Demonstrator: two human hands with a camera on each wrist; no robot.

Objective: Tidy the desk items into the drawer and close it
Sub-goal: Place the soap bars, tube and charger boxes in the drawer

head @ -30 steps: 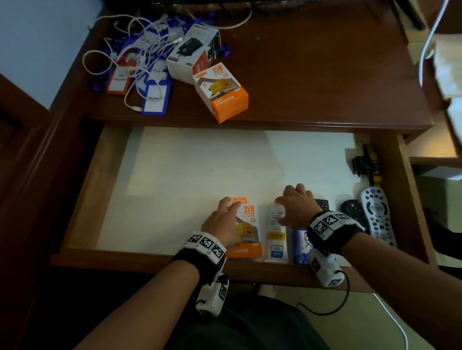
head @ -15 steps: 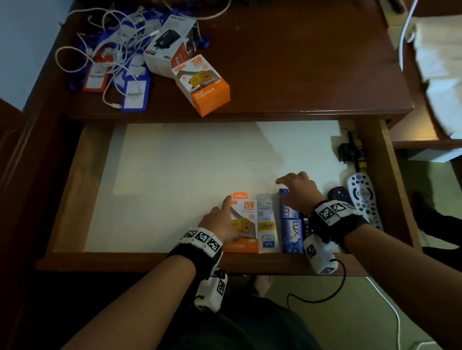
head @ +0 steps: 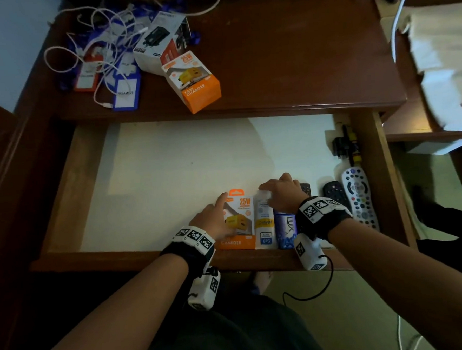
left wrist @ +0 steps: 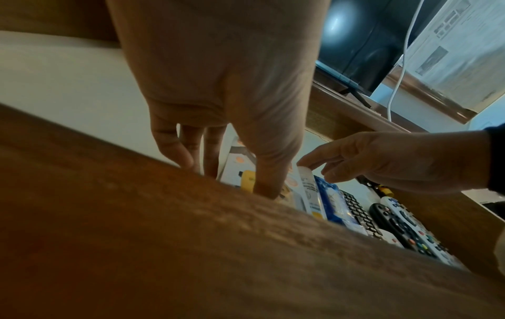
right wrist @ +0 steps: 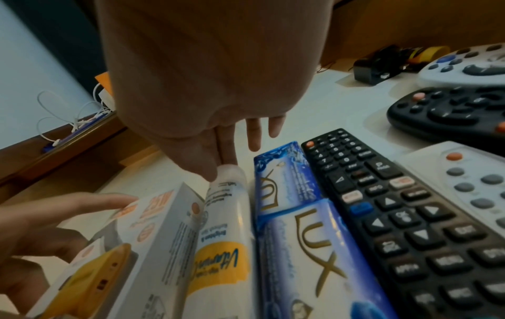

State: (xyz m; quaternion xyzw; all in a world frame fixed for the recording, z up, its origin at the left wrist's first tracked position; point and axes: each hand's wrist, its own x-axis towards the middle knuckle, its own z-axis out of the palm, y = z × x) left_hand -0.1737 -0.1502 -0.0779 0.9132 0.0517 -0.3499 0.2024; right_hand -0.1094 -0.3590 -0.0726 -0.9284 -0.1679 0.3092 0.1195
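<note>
The drawer [head: 63,190] stands open with a white lining. At its front right lie an orange and white charger box [head: 240,217], a white tube [head: 264,223] and a blue Lux box [head: 286,231], side by side. My left hand [head: 221,210] rests on the charger box [left wrist: 237,164], thumb on its face and fingers straight down its left side. My right hand [head: 268,191] touches the tube's cap [right wrist: 229,170] with straight thumb and forefinger. A second orange charger box [head: 194,82] and a black and white box [head: 159,41] sit on the desk top.
Several remotes [head: 358,196] and a black plug [head: 343,143] fill the drawer's right side. White cables [head: 87,48] and tagged lanyards [head: 126,92] tangle at the desk's back left. The drawer's left half shows bare lining. White papers [head: 444,61] lie on a side shelf at right.
My right hand's fingertips have shifted left from the blue box's top end to the tube's cap. The left hand stays on the charger box. The head view has tilted slightly.
</note>
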